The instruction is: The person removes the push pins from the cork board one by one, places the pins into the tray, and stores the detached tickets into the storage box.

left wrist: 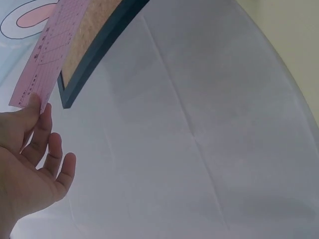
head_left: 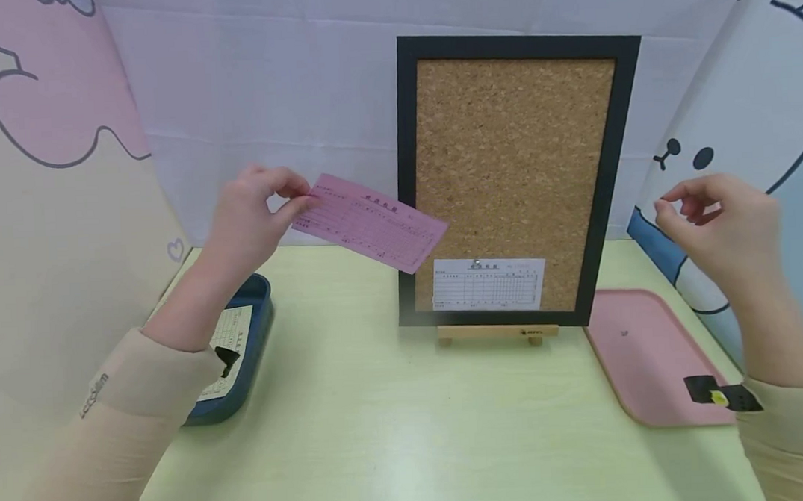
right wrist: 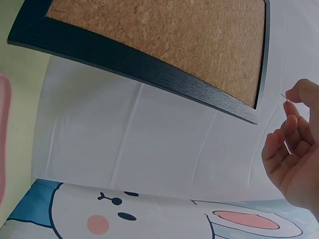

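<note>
My left hand (head_left: 254,204) pinches a pink printed form slip (head_left: 373,222) by its left end, between thumb and index finger. The slip hangs tilted in the air, its right end overlapping the left frame edge of a cork board (head_left: 515,163). In the left wrist view, the other fingers of that hand are loosely bent. Out to the right of the board, my right hand (head_left: 726,221) is raised, thumb and index tip together. The right wrist view shows a thin pin (right wrist: 283,95) poking out between them; its head is hidden by the fingers.
A white form slip (head_left: 489,295) is pinned low on the cork board, which leans on a small wooden stand (head_left: 498,332). At left, a blue tray (head_left: 260,331) holds pale slips, partly behind my forearm. A pink tray (head_left: 649,374) with a small pin lies at right.
</note>
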